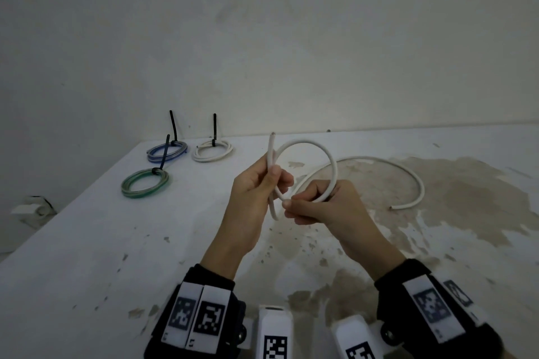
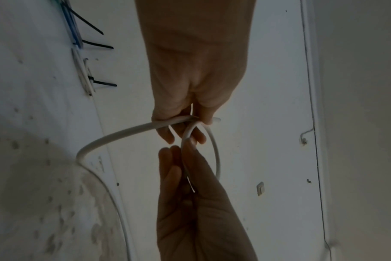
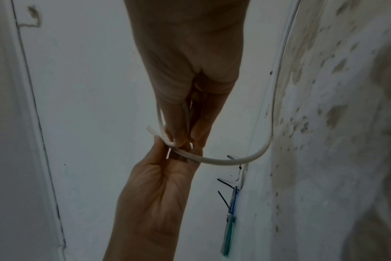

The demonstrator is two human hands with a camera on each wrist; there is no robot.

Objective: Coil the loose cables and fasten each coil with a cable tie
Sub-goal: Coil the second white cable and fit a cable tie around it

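A loose white cable [image 1: 334, 167] is held above the table between both hands. My left hand [image 1: 275, 181] grips it near one end, which sticks upward. My right hand [image 1: 291, 207] pinches the bottom of a single loop just beside the left fingers. The tail [image 1: 414, 175] curves off to the right and lies on the table. In the left wrist view my left hand [image 2: 183, 130] grips the cable [image 2: 123, 132] with its short end sticking out. In the right wrist view my right hand [image 3: 185, 136] meets my left hand [image 3: 167, 148] at the cable [image 3: 223, 161].
Three finished coils lie at the table's far left, each with a black tie standing up: blue [image 1: 166, 151], white [image 1: 212, 150] and green [image 1: 145, 183]. The table [image 1: 87, 256] is white with brown peeled patches on the right. A wall stands close behind.
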